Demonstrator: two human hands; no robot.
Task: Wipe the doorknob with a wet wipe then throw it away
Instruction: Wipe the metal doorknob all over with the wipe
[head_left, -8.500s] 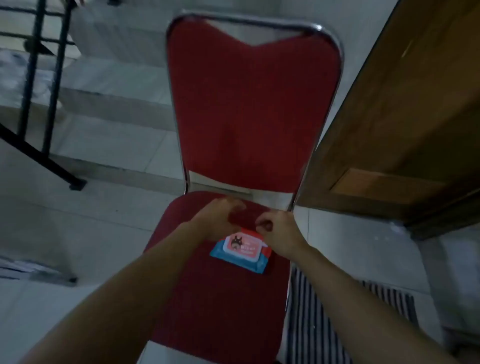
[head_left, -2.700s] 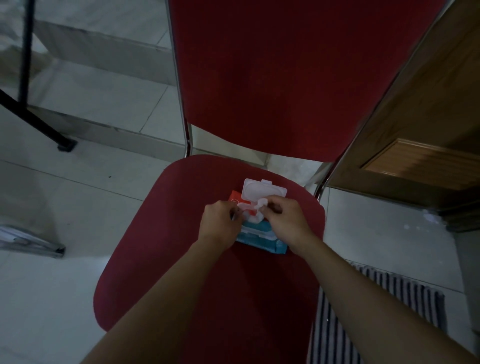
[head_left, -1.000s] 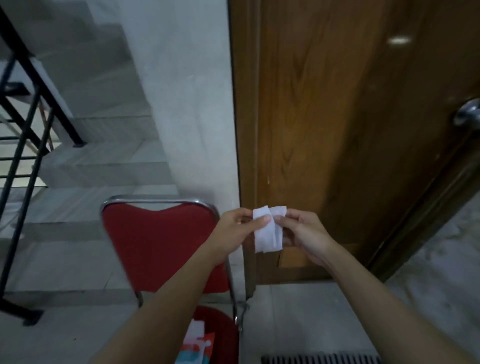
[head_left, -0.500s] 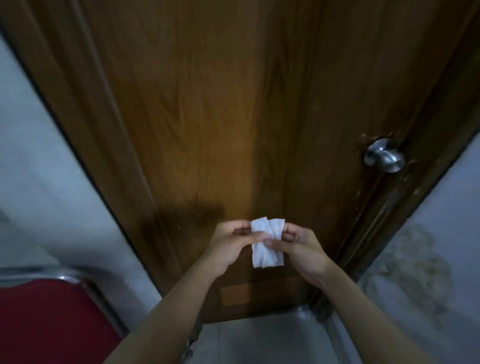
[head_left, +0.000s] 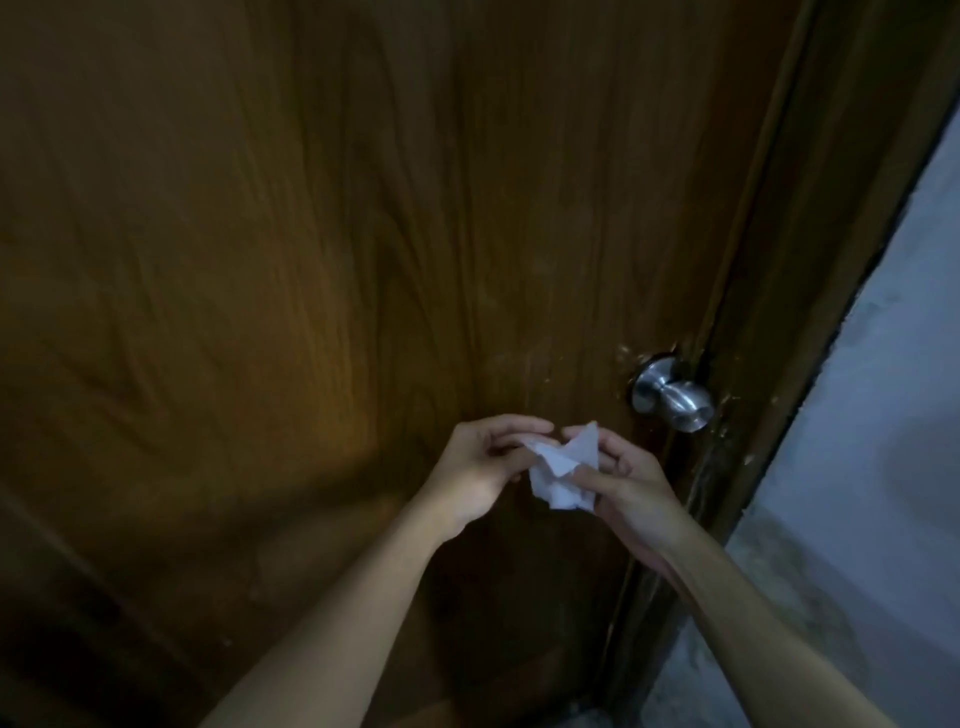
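Unfolded since a moment ago, the wet wipe (head_left: 561, 475) hangs crumpled, pinched between left hand (head_left: 480, 467) and right hand (head_left: 626, 480). Just beside, the doorknob (head_left: 672, 397) awaits wiping; disposal follows.

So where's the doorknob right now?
In the head view the doorknob sits right of centre, on the right edge of the wooden door, just up and right of the wipe held in both hands.

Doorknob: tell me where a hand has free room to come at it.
The doorknob is bare and untouched. Free room lies left of it, over plain door, and above it. Below-left is crowded: the left hand and right hand share the wet wipe there. To the right, the door frame stands close, so room is tight.
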